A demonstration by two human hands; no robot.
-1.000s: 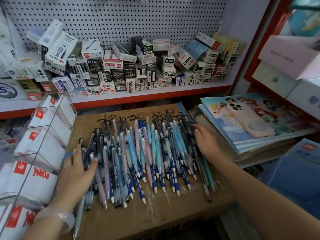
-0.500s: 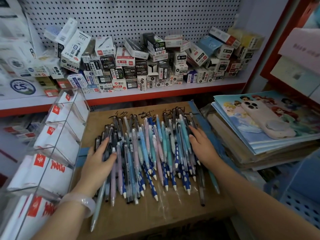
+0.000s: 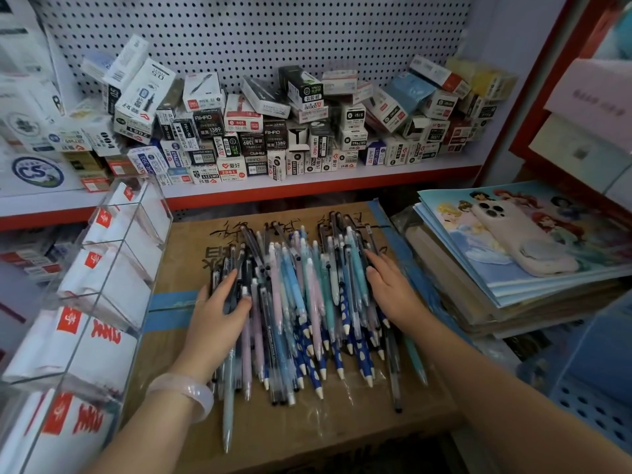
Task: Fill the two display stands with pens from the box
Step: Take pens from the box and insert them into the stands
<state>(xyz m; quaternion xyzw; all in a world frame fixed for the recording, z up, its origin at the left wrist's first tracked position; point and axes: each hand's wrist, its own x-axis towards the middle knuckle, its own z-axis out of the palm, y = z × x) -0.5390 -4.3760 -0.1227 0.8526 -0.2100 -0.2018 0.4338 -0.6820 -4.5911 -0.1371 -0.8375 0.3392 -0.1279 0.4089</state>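
— Head view: what's different from a second ago?

— Both hands have closed in on the pens [image 3: 301,302]. A second ago the pens lay fanned wide across the cardboard box [image 3: 342,422]; now they are squeezed into a tighter, deeper heap in the middle of its top.

— And the hands themselves?

— The left hand [image 3: 219,313] is at nine o'clock of the heap, fingers curled around a few dark pens at the edge, thumb pressing on top. The right hand [image 3: 390,285] is at three o'clock, fingers fairly straight and laid flat against the side of the heap, pushing rather than gripping.

— Where does that leave the job?

— Early, I'd judge. The pens are all on the box top, tips pointing toward six o'clock, a few stragglers poking out at the near edge. The clear stand [image 3: 113,268] at nine o'clock, just beside the box, shows only white card inserts with red marks in its tiers; I see no pens in it. Only one stand is clear to me.

— So the gathering matters how?

— It looks like bunching a handful to lift across. Loose pens at the near edge could roll off.
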